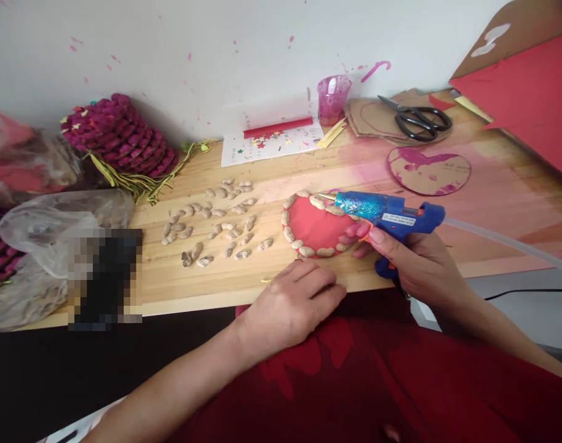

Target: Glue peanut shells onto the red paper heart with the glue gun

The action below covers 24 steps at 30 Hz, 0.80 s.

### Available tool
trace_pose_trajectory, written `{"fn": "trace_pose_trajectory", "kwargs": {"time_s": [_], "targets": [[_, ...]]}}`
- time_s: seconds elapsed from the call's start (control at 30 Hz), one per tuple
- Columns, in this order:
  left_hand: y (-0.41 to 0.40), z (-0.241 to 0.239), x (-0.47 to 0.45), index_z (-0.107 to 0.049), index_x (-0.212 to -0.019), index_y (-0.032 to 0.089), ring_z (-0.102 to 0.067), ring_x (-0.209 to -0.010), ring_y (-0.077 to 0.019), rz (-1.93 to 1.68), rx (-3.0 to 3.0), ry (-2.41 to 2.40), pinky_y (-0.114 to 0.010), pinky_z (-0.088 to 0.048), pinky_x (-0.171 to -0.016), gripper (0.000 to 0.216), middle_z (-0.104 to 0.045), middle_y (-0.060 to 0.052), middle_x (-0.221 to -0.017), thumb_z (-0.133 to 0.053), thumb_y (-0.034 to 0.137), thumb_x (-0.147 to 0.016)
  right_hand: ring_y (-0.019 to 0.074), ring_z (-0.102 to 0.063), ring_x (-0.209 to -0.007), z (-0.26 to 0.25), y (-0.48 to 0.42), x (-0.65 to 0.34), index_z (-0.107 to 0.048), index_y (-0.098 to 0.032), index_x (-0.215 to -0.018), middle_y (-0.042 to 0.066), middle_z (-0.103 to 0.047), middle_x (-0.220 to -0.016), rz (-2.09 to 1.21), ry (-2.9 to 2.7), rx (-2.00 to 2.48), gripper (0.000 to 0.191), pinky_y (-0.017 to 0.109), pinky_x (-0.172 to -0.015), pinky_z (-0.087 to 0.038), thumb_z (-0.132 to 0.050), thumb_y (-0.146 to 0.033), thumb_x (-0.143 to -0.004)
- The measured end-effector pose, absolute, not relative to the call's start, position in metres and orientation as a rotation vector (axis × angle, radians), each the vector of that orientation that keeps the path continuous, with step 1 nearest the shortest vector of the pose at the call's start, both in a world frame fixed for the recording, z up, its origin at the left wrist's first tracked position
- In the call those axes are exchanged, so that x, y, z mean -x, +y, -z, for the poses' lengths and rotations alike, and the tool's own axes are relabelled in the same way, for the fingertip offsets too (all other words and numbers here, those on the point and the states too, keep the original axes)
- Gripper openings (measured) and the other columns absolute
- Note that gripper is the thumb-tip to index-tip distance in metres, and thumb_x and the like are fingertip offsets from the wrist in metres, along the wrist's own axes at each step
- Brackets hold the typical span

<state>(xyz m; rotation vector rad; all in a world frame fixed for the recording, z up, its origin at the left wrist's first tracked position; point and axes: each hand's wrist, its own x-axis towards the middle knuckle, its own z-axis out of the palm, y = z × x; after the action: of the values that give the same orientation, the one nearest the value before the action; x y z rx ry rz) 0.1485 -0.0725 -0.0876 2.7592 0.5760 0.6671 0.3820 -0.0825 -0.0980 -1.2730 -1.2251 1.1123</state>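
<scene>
My right hand (396, 249) is closed around a blue hot glue gun (371, 208), a finger at its orange trigger. The metal nozzle points left over the upper edge of a red heart-shaped piece (311, 224), rimmed with peanuts. Part of the heart's right side is hidden behind the glue gun and my fingers. At the table's front edge, just below the heart, my left hand (304, 295) rests with its fingers curled together; what they hold, if anything, is hidden. Many loose peanuts (219, 213) lie spread to the left.
Behind stand a pink-stained cup (332, 101) and a paper with star sequins (272, 144). Black-handled scissors (422, 120) lie on cardboard, near a cardboard heart (428, 172). A purple pinecone-like craft (122, 135) and plastic bags (69, 224) sit left. A glue stick (506, 237) trails right from the gun.
</scene>
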Motion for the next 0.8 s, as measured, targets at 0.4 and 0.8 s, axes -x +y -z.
{"fn": "trace_pose_trajectory", "kwargs": {"time_s": [0.4, 0.8], "targets": [[-0.035, 0.074, -0.040, -0.074, -0.098, 0.027, -0.070, -0.085, -0.0210, -0.969, -2.579, 1.517, -0.037, -0.056, -0.080, 0.008, -0.078, -0.001, -0.092, -0.071, 0.022, -0.093, 0.0191, -0.074, -0.077, 0.095, -0.081, -0.382, -0.079, -0.026, -0.095, 0.004, -0.080, -0.097, -1.108, -1.236, 1.250, 0.022, 0.033, -0.071, -0.059, -0.069, -0.046, -0.095], [-0.038, 0.075, -0.123, -0.077, -0.094, 0.024, -0.063, -0.087, -0.0217, -0.882, -2.591, 1.250, -0.041, -0.048, -0.083, 0.008, -0.075, -0.003, -0.088, -0.071, 0.020, -0.093, 0.0200, -0.074, -0.082, 0.096, -0.083, -0.382, -0.080, -0.027, -0.095, 0.003, -0.079, -0.095, -1.124, -1.229, 1.262, 0.022, 0.034, -0.077, -0.059, -0.069, -0.045, -0.096]]}}
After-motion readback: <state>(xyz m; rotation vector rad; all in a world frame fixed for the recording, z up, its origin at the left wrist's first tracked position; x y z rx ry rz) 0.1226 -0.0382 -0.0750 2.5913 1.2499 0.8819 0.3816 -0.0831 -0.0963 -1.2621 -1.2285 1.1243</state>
